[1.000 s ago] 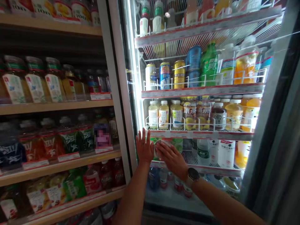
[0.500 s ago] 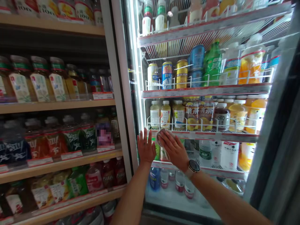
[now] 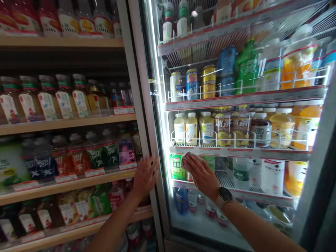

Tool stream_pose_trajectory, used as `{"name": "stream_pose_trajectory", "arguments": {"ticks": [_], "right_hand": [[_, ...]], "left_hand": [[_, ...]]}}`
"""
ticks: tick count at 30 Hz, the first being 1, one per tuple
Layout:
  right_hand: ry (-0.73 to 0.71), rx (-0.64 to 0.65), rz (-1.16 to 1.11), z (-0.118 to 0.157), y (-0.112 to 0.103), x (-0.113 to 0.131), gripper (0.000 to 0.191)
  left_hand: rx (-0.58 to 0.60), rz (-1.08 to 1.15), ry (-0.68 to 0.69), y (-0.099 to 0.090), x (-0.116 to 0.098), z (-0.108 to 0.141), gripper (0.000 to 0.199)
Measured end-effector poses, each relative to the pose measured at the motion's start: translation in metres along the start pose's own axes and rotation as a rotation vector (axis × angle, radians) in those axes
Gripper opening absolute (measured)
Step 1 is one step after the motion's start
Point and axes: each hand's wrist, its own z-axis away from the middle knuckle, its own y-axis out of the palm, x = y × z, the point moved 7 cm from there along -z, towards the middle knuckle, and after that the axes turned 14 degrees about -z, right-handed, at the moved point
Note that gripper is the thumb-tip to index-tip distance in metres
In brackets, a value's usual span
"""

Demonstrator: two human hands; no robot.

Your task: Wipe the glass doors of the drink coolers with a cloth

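My right hand, with a dark watch on its wrist, lies flat over a pale crumpled cloth against the glass door of a lit drinks fridge. Most of the cloth is hidden under the fingers. Behind it, inside the fridge, stands a green drink carton. My left hand is raised beside the door's grey frame, fingers spread and slightly blurred, holding nothing. Whether it touches the frame I cannot tell.
Behind the glass, wire shelves carry cans and bottles. At left, open wooden shelves hold rows of drink bottles, close to my left arm. A dark door edge stands at far right.
My left hand has moved left, off the area in front of the glass to beside the frame. The right hand stays on the cloth at the glass. The view has shifted slightly.
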Motion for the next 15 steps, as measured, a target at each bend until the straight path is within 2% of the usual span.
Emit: {"name": "stream_pose_trajectory", "arguments": {"ticks": [2,4,6,9,12,13,15], "right_hand": [[0.004,-0.009,-0.008,0.001,0.001,0.000,0.060],[0.012,-0.023,-0.009,0.001,0.001,0.001,0.061],[0.019,-0.031,-0.007,0.001,0.001,0.001,0.061],[0.020,-0.021,-0.002,0.001,0.003,0.001,0.059],[0.011,-0.020,-0.001,0.002,0.003,0.001,0.061],[0.011,-0.026,-0.003,0.002,0.003,0.001,0.062],[0.015,-0.034,-0.003,0.002,0.003,0.001,0.064]], "left_hand": [[0.074,-0.114,-0.067,0.005,0.056,0.013,0.055],[0.197,-0.200,-0.102,0.016,0.108,0.023,0.053],[0.330,-0.233,-0.069,0.028,0.147,0.031,0.054],[0.489,-0.192,0.086,0.045,0.177,0.040,0.053],[0.545,-0.146,0.186,0.049,0.190,0.040,0.050],[0.525,-0.156,0.163,0.047,0.194,0.037,0.050],[0.420,-0.213,0.023,0.035,0.203,0.024,0.053]]}}
